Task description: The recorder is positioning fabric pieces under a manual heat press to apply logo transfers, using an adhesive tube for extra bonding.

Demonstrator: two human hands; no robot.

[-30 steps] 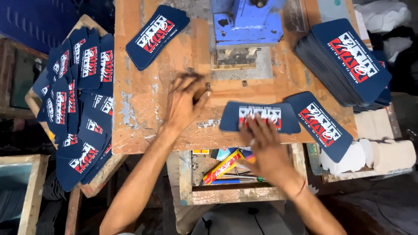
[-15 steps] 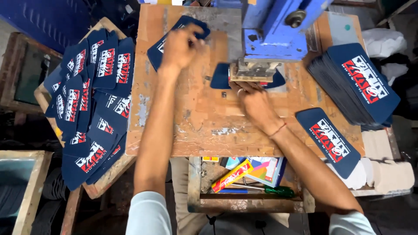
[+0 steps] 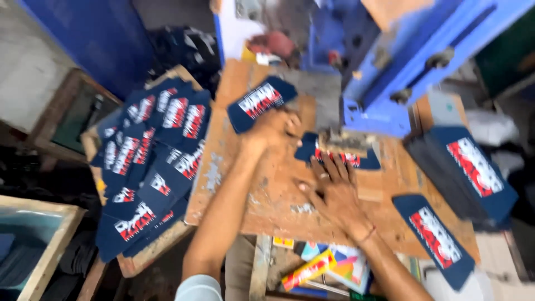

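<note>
On the bench (image 3: 278, 212) under the blue press (image 3: 384, 72), we pin a navy patch (image 3: 356, 159) beneath our flat right hand (image 3: 331, 192), its long axis crosswise. Our left hand (image 3: 273, 131), farther left, grips another patch (image 3: 259, 101).

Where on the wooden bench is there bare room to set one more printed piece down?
Bare wood shows on the wooden bench along its front edge, between the left forearm and the right hand, and between that hand and the loose piece. It is crowded under the blue press, at the right stack and the left spread.
</note>
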